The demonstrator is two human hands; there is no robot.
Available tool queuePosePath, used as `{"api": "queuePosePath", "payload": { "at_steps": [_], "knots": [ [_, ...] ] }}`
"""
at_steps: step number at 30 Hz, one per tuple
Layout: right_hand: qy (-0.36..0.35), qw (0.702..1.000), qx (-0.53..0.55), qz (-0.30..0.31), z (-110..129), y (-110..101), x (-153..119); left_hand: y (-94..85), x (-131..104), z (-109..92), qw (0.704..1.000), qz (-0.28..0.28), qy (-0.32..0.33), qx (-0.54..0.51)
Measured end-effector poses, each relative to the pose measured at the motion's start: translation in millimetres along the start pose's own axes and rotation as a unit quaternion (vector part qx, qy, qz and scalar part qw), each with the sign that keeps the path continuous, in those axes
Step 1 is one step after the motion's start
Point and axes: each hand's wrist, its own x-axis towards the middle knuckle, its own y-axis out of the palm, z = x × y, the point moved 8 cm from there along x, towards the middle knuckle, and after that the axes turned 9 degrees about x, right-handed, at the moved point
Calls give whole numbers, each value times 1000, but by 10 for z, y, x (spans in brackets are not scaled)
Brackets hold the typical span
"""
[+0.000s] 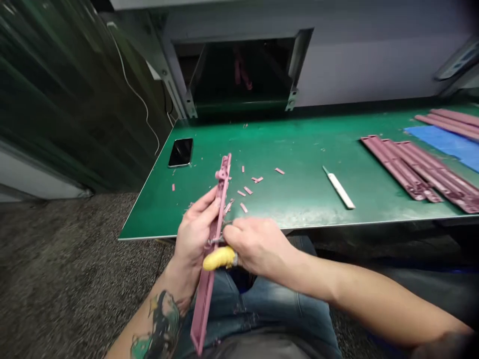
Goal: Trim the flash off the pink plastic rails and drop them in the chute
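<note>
My left hand [194, 234] is wrapped round a long, narrow pink plastic strip [202, 309], which slants from above the table edge down over my lap. Small moulded bosses show near its top end. My right hand [258, 242] is closed against the strip's middle, round a small metal tool [216, 241] whose tip crosses the strip. Fingers hide most of this tool, so its exact kind is unclear. A rounded yellow piece [219, 258] sticks out below the right hand; I cannot tell whether it is a finger cover or a handle.
Small pink offcuts [248, 190] lie scattered over the green table [299, 144]. A white-handled knife [340, 190] rests to the right, near stacked pink strips [404, 164] and a blue sheet [445, 142]. A phone [181, 152] lies at left. Behind, a belt [224, 89] runs through an opening.
</note>
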Motion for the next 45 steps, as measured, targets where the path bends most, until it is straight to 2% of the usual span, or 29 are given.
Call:
{"api": "queuePosePath", "payload": {
  "at_steps": [3,5,7,9,10,11,12,14,15,16,17,18,19,20,21,22,23,24,26,27,28,29,30,32,34,38,45],
  "knots": [
    [-69,993,43,85,462,415,-336,-35,217,-151,999,3,45,-18],
    [-107,980,89,145,649,638,-549,-116,359,-242,997,-5,71,-33],
    [-92,967,185,147,606,655,-625,-202,462,-317,995,-11,90,-45],
    [8,939,337,70,275,477,-557,-257,514,-361,993,-7,100,-56],
    [80,901,426,8,31,371,-524,-270,524,-369,993,-3,102,-61],
    [152,842,514,-59,-221,300,-523,-275,526,-370,993,1,102,-67],
    [220,765,595,-117,-445,298,-559,-276,522,-367,992,4,102,-74],
    [322,586,723,-175,-703,517,-716,-267,508,-357,991,6,100,-90],
    [360,503,767,-171,-726,715,-822,-260,498,-352,990,7,97,-97],
    [395,433,796,-151,-694,942,-947,-255,484,-349,990,8,94,-104],
    [427,380,812,-121,-626,1172,-1085,-251,465,-345,990,9,90,-109],
    [454,345,817,-88,-545,1379,-1225,-250,437,-338,990,11,83,-112],
    [478,328,813,-55,-468,1548,-1355,-248,399,-324,991,14,74,-112],
    [497,329,803,-15,-394,1669,-1456,-246,349,-302,992,19,63,-111],
    [503,348,791,30,-332,1723,-1504,-241,289,-268,993,26,50,-107],
    [491,385,778,72,-289,1702,-1487,-231,221,-225,994,34,36,-102],
    [458,445,763,103,-272,1601,-1398,-217,147,-174,994,43,23,-94],
    [406,524,740,114,-282,1420,-1247,-199,72,-119,995,52,13,-85],
    [282,699,653,70,-343,876,-854,-154,-71,-10,995,69,2,-70],
    [231,773,590,30,-373,576,-667,-122,-135,42,995,79,-3,-63],
    [194,826,530,-6,-391,307,-503,-89,-191,89,994,88,-8,-56],
    [165,862,478,-41,-399,74,-358,-57,-240,128,994,97,-11,-51],
    [142,885,437,-78,-402,-121,-235,-28,-280,159,993,103,-12,-46],
    [97,909,376,-148,-374,-398,-50,12,-337,198,993,111,-11,-39],
    [76,921,325,-201,-334,-526,60,28,-366,224,993,113,-10,-32],
    [100,929,279,-224,-294,-489,153,15,-384,253,993,118,1,-27],
    [84,922,297,-233,-245,-448,153,-5,-394,232,994,106,27,-19]
  ]
}}
